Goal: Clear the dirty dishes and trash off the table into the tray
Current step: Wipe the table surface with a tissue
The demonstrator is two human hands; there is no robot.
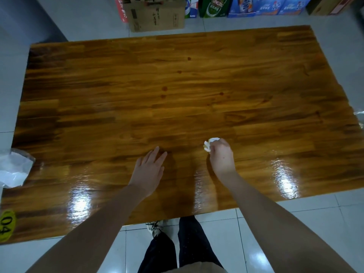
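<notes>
My right hand [221, 157] grips a crumpled white tissue [209, 143] with yellowish stains and holds it down on the glossy wooden table [177, 79], near the front middle. My left hand [148, 170] lies flat on the tabletop with straight fingers, a little to the left of the right hand, and holds nothing. A few small dark spots [164, 88] mark the wood at the table's centre. No tray and no dishes are in view.
A clear plastic bag with white paper [13, 168] sits at the table's left edge. A yellow number sticker [6, 225] marks the front left corner. Cardboard boxes [155, 14] and drink cartons [254, 5] stand on the tiled floor beyond the table.
</notes>
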